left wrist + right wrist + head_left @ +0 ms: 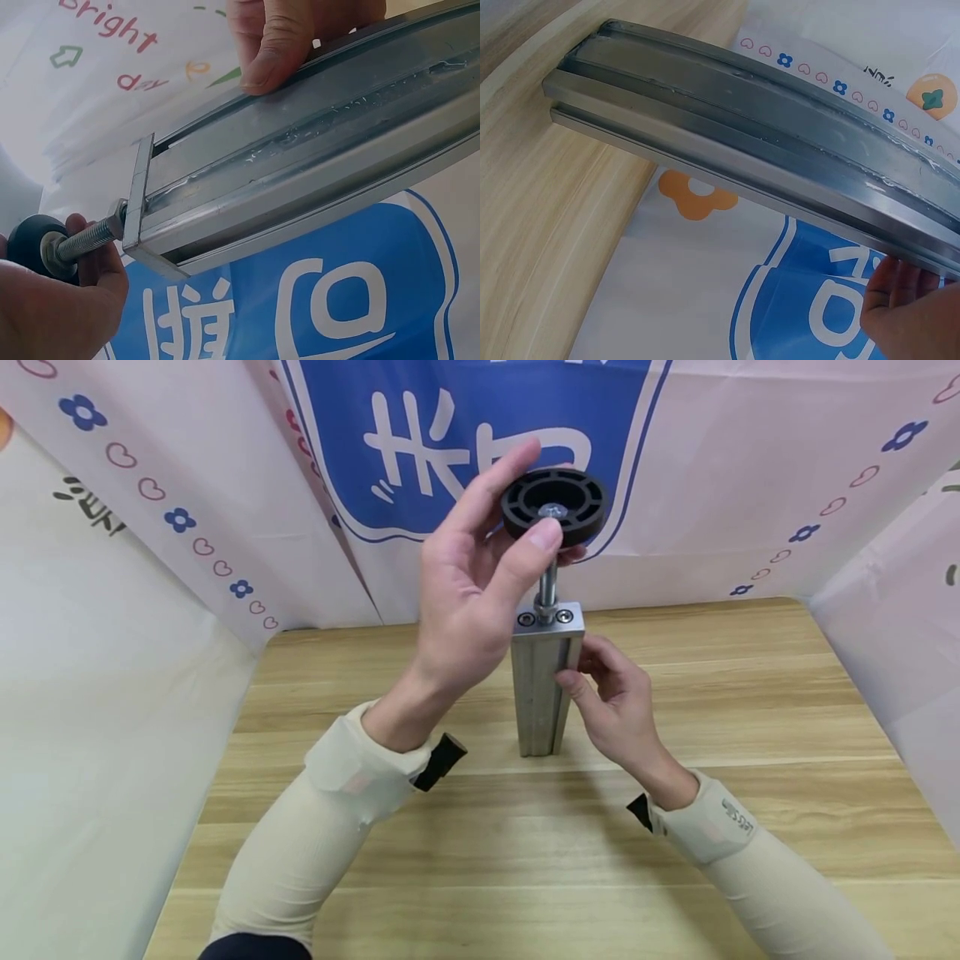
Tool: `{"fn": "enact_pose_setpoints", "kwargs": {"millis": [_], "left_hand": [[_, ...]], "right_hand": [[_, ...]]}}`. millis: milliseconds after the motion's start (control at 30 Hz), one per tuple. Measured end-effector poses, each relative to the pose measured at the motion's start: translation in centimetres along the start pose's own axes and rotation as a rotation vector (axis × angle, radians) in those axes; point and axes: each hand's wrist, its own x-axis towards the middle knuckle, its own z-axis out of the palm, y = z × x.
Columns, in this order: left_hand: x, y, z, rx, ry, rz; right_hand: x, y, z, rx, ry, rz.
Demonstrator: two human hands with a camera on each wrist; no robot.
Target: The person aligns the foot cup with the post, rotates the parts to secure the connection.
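Observation:
A silver slotted aluminium profile stands upright on the wooden table, with an end plate and two screws on top. A threaded bolt with a nut rises from the plate's middle and carries a black round levelling foot. My left hand grips that foot by its rim, thumb on the near side and fingers round the far side. Lower down, my right hand holds the profile's right side between thumb and fingers; the right wrist view shows its fingers against the profile's edge.
The wood-grain table extends round the profile's base. Behind it hangs a white printed cloth with a blue sign, and white cloth walls stand at both sides. Each wrist wears a strap with a black camera piece.

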Motion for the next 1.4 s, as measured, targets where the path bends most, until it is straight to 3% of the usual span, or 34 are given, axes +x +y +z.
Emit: {"fn": "enact_pose_setpoints", "kwargs": {"millis": [200, 500, 833, 1100, 1400], "left_hand": [[0.08, -0.01, 0.16, -0.016, 0.017, 0.002], [0.34, 0.05, 0.38, 0.08, 0.069, -0.002], [0.08, 0.1, 0.11, 0.066, 0.034, 0.006], [-0.06, 0.18, 0.25, 0.003, -0.003, -0.003], [0.0, 0.05, 0.24, 0.008, -0.02, 0.011]], "right_hand": [[0.06, -0.14, 0.03, 0.0, 0.001, 0.003], [0.05, -0.16, 0.05, 0.007, 0.002, 0.003], [0.01, -0.1, 0.02, -0.004, -0.004, -0.002], [-0.05, -0.23, 0.01, -0.009, -0.001, 0.003], [-0.05, -0.03, 0.04, -0.005, -0.001, 0.004]]}}
